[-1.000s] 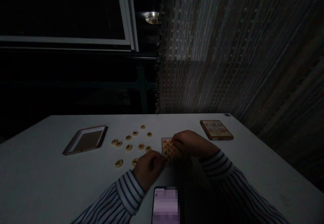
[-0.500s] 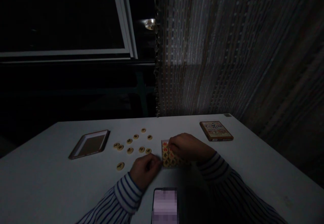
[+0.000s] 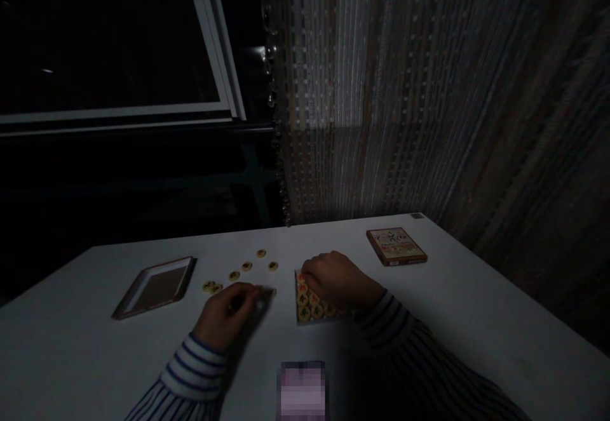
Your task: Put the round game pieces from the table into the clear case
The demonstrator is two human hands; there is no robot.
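Observation:
A shallow open box [image 3: 298, 324] on the white table holds rows of round Chinese chess pieces [image 3: 316, 312] with red or dark characters. Over its far part, my right hand [image 3: 340, 279] is closed, fingers bent down onto the pieces; its fingertips hide what they hold, if anything. To the left, my left hand [image 3: 223, 315] reaches among the loose chess pieces [image 3: 234, 276], thumb and forefinger drawn together beside a piece [image 3: 271, 293] that is partly covered. Whether it grips one, I cannot tell in the dim light.
An open tray-like box lid [image 3: 178, 260] lies at the left. A flat box with a printed cover [image 3: 396, 247] lies at the far right. Close to me is a phone-like object [image 3: 302, 392], blurred out. A bead-edged curtain [image 3: 333, 122] hangs behind the white table [image 3: 429, 345].
My left hand has moved left from the open box to the loose pieces, covering several. My right hand stays at the box. The view has shifted slightly.

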